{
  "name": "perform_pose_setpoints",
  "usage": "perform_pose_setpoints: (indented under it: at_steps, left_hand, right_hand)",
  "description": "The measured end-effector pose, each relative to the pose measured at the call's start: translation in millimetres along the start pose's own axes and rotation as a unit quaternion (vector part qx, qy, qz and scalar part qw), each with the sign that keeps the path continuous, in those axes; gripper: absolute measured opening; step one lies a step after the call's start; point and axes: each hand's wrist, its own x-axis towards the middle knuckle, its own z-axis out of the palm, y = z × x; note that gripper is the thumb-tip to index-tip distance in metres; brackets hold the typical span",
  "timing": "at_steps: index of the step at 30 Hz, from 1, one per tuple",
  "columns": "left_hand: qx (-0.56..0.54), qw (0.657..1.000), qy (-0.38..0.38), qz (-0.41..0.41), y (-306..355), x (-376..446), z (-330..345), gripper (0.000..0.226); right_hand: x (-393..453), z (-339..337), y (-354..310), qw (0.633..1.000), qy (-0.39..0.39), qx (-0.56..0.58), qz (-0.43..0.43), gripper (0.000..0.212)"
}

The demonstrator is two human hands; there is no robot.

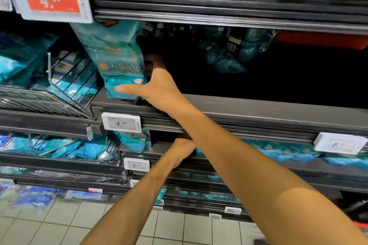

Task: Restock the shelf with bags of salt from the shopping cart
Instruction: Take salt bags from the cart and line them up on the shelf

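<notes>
Salt bag (117,59) upright on shelf lip (239,105), clamped low in right hand (157,85), thumb across front. Soft, dense, likely slumps; grip low. Left hand (183,151) below, grip unclear.

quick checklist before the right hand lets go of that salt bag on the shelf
1. Grip: right hand holds the upright teal salt bag, thumb across its front. ok
2. Bag base on the shelf: the bottom sits at the front lip, but full support is hidden. cannot tell
3. Bag upright: it leans, top tilted left toward the red price tag. not ok
4. Room behind: the bay to the right is dark and looks open, with more bags at the back. ok
5. Left hand on the shelf below: what it holds is hidden. cannot tell
</notes>
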Motion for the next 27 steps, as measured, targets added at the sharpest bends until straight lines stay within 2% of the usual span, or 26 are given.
perform_pose_setpoints:
  at_steps: [2,3,4,5,7,9,11,13,15,17,20,24,27]
  left_hand:
    - [-0.035,0.999,0.002,-0.005,-9.0,8.2,-1.4,0.008]
    - [-0.046,0.999,0.006,0.005,-16.3,13.6,-2.5,0.006]
    - [-0.055,0.998,-0.002,0.011,-21.8,17.8,-3.2,0.016]
    - [-0.064,0.998,-0.006,0.014,-28.5,21.4,-3.3,0.027]
    - [-0.089,0.996,-0.013,0.016,-42.4,27.8,-3.5,0.026]
    - [-0.118,0.993,-0.005,0.011,-48.3,27.2,-2.3,0.016]
    - [-0.135,0.991,0.013,0.016,-55.0,26.1,-2.4,0.014]
    - [-0.141,0.989,0.024,0.030,-58.1,21.9,-0.1,0.013]
    - [-0.148,0.987,0.040,0.037,-60.0,20.2,3.8,0.013]
    - [-0.159,0.984,0.075,0.030,-60.8,19.9,9.5,0.016]
    - [-0.158,0.980,0.116,0.027,-61.0,18.6,16.9,0.021]
    - [-0.145,0.981,0.128,0.031,-62.5,17.6,20.7,0.025]
    - [-0.122,0.982,0.137,0.042,-64.6,20.0,18.8,0.025]
  right_hand:
    - [-25.9,-18.8,-1.3,0.994,0.023,-0.105,-0.013,0.057]
    - [-45.1,-30.8,0.3,0.988,0.056,-0.140,-0.041,0.062]
    - [-66.9,-44.3,4.2,0.980,0.096,-0.149,-0.090,0.063]
    - [-91.1,-57.1,10.2,0.972,0.133,-0.136,-0.141,0.055]
    - [-141.4,-75.7,37.4,0.961,0.198,-0.083,-0.173,0.024]
    - [-187.4,-77.0,74.6,0.959,0.274,-0.021,-0.073,0.006]
    - [-218.0,-61.8,115.5,0.943,0.316,0.004,0.104,0.011]
    - [-230.6,-44.8,147.3,0.907,0.291,0.063,0.296,0.014]
    - [-230.1,-34.2,167.9,0.860,0.246,0.174,0.411,0.025]
    - [-225.6,-28.4,177.9,0.839,0.225,0.251,0.428,0.030]
    - [-220.4,-25.8,180.1,0.855,0.239,0.258,0.380,0.019]
    - [-212.6,-31.9,171.4,0.834,0.294,0.315,0.344,0.011]
    - [-209.1,-33.9,167.7,0.829,0.283,0.357,0.325,0.015]
